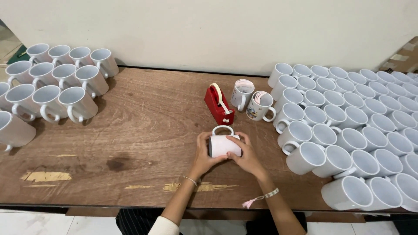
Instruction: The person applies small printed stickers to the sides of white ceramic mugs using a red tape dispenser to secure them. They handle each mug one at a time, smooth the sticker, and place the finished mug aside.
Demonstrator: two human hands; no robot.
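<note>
A white mug (224,143) lies on its side on the brown wooden table (139,130), handle pointing away from me. My left hand (203,153) grips its left end and my right hand (247,154) wraps its right end. Just beyond the mug stands a red tape dispenser (219,104) with a roll of pale tape. To the right of the dispenser stand two mugs with printed wraps (251,101).
Several white mugs (348,126) crowd the table's right side in rows. Another group of white mugs (52,82) sits at the far left. A pale wall runs behind the table. Worn yellowish patches (45,176) mark the front edge.
</note>
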